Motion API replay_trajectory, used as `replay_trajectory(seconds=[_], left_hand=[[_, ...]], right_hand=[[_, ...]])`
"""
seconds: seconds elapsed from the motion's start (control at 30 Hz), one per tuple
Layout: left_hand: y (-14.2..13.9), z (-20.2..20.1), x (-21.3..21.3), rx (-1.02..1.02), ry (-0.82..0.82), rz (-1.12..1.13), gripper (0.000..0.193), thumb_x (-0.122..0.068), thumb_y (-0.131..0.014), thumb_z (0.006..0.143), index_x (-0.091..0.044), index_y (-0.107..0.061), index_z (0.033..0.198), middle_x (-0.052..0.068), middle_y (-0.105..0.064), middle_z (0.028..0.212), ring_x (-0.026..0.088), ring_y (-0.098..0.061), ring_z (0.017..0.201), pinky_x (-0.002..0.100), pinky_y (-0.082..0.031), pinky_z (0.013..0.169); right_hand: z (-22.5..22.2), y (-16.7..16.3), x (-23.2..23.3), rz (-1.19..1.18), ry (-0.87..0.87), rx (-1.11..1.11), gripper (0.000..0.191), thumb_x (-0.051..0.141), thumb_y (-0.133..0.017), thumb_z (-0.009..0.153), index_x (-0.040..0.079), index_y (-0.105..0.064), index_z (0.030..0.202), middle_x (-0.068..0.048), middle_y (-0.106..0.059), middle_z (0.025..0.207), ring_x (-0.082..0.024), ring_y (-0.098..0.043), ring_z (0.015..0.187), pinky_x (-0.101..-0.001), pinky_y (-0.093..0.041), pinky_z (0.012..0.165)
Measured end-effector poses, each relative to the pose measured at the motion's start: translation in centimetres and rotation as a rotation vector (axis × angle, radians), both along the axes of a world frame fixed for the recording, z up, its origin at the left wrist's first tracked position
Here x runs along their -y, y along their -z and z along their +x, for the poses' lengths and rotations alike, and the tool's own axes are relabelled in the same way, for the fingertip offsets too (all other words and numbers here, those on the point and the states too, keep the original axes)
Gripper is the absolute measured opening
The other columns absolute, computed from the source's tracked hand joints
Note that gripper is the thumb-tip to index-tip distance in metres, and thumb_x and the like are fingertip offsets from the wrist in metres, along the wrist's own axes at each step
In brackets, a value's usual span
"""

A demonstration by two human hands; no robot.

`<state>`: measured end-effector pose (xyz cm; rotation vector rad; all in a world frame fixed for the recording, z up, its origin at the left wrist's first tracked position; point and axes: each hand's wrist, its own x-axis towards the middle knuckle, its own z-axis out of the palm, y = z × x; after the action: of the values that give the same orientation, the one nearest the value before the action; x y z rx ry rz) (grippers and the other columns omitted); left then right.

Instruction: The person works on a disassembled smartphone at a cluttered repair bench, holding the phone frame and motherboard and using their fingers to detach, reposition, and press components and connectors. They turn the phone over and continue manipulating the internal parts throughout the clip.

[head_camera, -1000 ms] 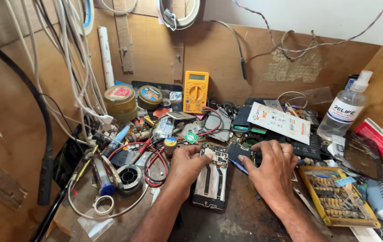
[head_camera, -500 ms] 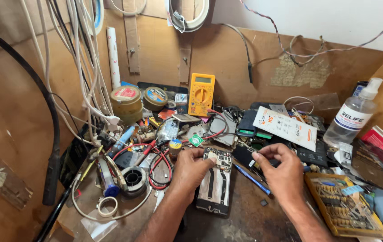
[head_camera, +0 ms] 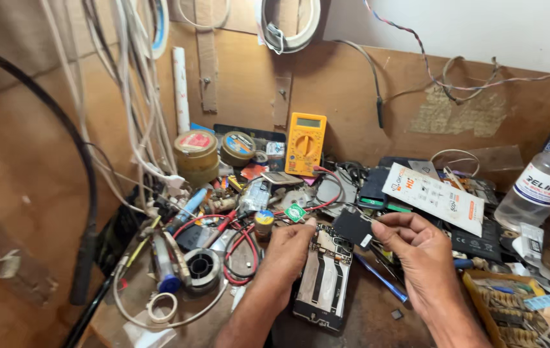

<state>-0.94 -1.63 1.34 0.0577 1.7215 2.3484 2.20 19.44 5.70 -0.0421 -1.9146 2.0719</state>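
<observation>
An opened phone [head_camera: 323, 280] with its back off lies on the cluttered bench, inner frame and circuit boards showing. My left hand [head_camera: 291, 248] rests on the phone's upper left corner, fingers pressing it down. My right hand [head_camera: 413, 248] hovers just right of the phone's top and pinches a small flat black part [head_camera: 353, 227] between thumb and fingers, lifted slightly above the phone. A blue-handled tool [head_camera: 381, 278] lies on the bench under my right hand.
A yellow multimeter [head_camera: 305, 135] leans on the back wall with red leads [head_camera: 239, 248] trailing forward. Solder spool [head_camera: 201, 264], round tins [head_camera: 194, 151], a clear bottle [head_camera: 542, 187], a yellow tray of small parts [head_camera: 520, 309] and hanging cables [head_camera: 133, 96] surround the phone.
My right hand has lifted from the bench clutter and now holds the black part up near the phone's top. The camera has moved closer. My left hand stays on the phone.
</observation>
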Motion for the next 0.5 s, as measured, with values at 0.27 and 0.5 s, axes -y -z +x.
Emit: replay_trajectory(seconds=[0.27,0.5], left_hand=[[-0.4,0.6,-0.7,0.051,0.094,0.137,0.043,-0.038,-0.049,0.103,-0.002,-0.074,0.100,0.004,-0.074,0.087,0.012,-0.066,0.074,0.029,-0.053,0.069],[-0.8,1.1,-0.6,0.046,0.062,0.160,0.045,-0.039,-0.047,0.103,-0.004,-0.074,0.112,0.006,-0.075,0.098,0.014,-0.067,0.087,0.030,-0.053,0.078]], right_hand=[[0.6,-0.1,0.0,0.052,-0.039,0.031,0.018,0.002,-0.076,0.085,-0.004,-0.073,0.101,-0.008,-0.075,0.091,-0.010,-0.067,0.082,-0.0226,-0.053,0.077],[1.0,0.2,0.6,0.119,-0.052,0.088,0.018,0.002,-0.077,0.084,-0.003,-0.073,0.100,-0.008,-0.076,0.090,-0.010,-0.068,0.079,-0.0225,-0.053,0.074]])
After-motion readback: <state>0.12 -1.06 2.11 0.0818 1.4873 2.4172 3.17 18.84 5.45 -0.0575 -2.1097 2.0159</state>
